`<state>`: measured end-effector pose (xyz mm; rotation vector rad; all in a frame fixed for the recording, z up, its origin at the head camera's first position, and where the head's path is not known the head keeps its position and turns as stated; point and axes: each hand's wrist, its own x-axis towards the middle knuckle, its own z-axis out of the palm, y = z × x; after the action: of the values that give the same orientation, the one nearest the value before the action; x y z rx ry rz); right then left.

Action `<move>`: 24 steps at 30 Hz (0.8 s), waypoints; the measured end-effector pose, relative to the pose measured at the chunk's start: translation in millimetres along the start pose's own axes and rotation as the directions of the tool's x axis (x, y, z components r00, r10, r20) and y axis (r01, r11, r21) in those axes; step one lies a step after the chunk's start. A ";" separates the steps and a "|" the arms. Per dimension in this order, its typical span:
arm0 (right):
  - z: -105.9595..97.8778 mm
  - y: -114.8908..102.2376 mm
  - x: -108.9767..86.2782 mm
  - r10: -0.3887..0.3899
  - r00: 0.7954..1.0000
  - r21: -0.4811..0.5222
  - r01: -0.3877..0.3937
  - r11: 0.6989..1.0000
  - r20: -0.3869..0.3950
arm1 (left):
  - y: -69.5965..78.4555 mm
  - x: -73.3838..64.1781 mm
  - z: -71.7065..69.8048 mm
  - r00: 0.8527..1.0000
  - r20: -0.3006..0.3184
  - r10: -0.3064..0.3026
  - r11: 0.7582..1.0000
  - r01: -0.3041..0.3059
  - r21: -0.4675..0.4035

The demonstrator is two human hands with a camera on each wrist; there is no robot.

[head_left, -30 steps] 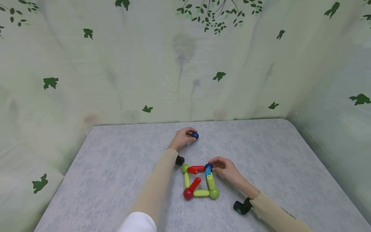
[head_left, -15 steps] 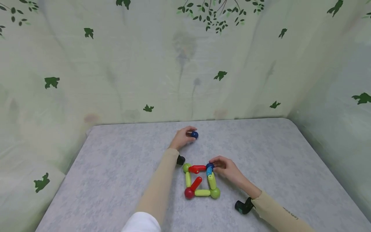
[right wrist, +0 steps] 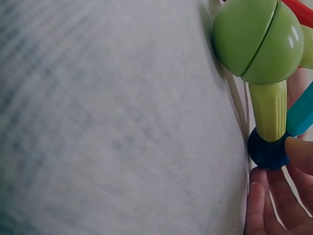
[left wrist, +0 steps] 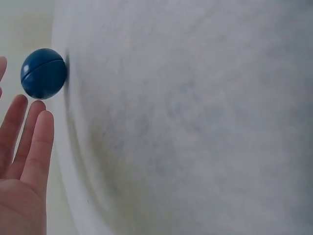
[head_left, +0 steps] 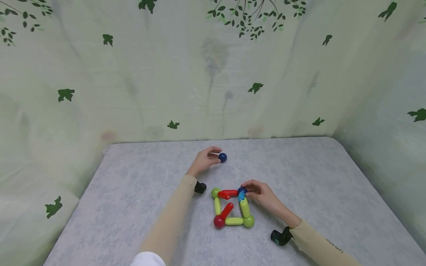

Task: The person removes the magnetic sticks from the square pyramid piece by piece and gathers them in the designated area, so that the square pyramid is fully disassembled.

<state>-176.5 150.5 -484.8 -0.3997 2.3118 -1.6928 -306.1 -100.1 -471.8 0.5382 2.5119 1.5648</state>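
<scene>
A loose blue ball point(head_left: 222, 157) sits on the table toward its back edge. Just left of it is my left hand point(head_left: 203, 162), fingers extended; the left wrist view shows a small gap between the fingertips point(left wrist: 45, 122) and the ball point(left wrist: 43, 73). Nearer lies a four-sided frame of balls and rods, with two green balls point(head_left: 249, 221), a red ball point(head_left: 219, 221) and a dark blue ball point(head_left: 242, 190) at its corners. My right hand point(head_left: 264, 198) pinches that dark blue corner ball between thumb and fingers. A light blue rod point(head_left: 241, 197) and a yellow-green rod point(right wrist: 268, 110) join there.
A red rod point(head_left: 227, 210) slants up from the red ball, and another red rod point(head_left: 228, 194) forms the far side. Each wrist wears a black camera point(head_left: 281, 236). The grey table point(head_left: 316, 173) meets a leaf-printed cloth backdrop point(head_left: 186, 74) behind.
My left hand has let go of the loose blue ball and drawn slightly back to the left. My right hand keeps its hold on the corner ball. The head view has shifted slightly.
</scene>
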 end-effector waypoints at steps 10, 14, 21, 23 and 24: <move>-1.3 2.5 -0.8 -0.014 1.000 0.021 0.013 1.000 0.018 | 2.6 -35.3 -13.9 0.995 0.086 0.045 0.998 -0.042 -0.040; -1.9 3.6 -0.1 -0.012 1.000 0.014 0.012 1.000 0.021 | 9.9 -54.7 -13.9 0.977 0.195 0.082 0.995 -0.069 -0.074; -2.2 4.5 0.4 -0.002 1.000 0.014 0.002 1.000 0.020 | 20.1 -87.2 -5.4 0.942 0.316 0.111 0.989 -0.072 -0.133; -2.3 5.4 1.0 -0.004 1.000 0.010 0.004 1.000 0.020 | 20.8 -94.0 -1.8 0.939 0.320 0.123 0.987 -0.083 -0.134; -2.3 5.9 1.4 -0.004 1.000 0.009 0.004 1.000 0.021 | 21.2 -97.1 0.1 0.939 0.320 0.128 0.987 -0.089 -0.132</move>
<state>-179.0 153.8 -489.8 -0.4193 2.2887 -1.6924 -211.2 -127.2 -460.2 0.8562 2.1630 1.4997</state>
